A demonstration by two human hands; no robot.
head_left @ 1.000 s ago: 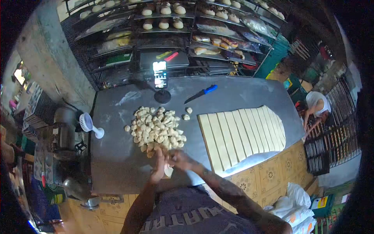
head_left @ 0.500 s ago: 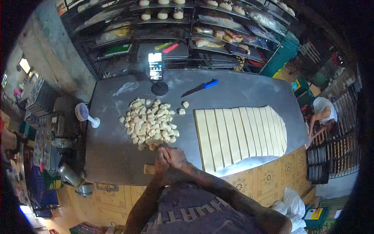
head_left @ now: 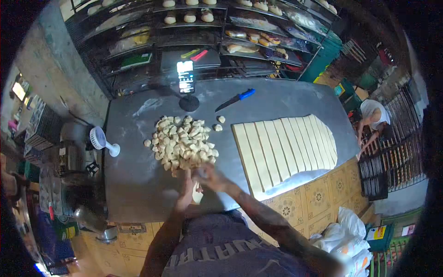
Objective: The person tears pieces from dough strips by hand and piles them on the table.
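At the near edge of a large heap of small dough pieces point(head_left: 182, 141), my two hands work close together. My left hand point(head_left: 185, 188) is closed around a strip of dough point(head_left: 198, 196), whose pale end shows below the fingers. Just to its right, my right hand point(head_left: 212, 179) is smeared by motion, so its fingers and anything in them cannot be made out. A flat sheet of dough point(head_left: 286, 150), cut into several long strips, lies on the table to the right. Two loose dough pieces point(head_left: 218, 127) sit apart from the heap.
On the dark table point(head_left: 138, 194) are a blue-handled knife point(head_left: 235, 100), a lit phone point(head_left: 185, 76) on a round stand and a white handheld fan point(head_left: 104, 141). Behind stands a rack point(head_left: 194, 42) with buns and trays. Another person point(head_left: 373, 117) bends at the right.
My right hand has shifted slightly up and right and is now blurred. The dough strip's end has swung from left of my left hand to its right. The view has tilted slightly.
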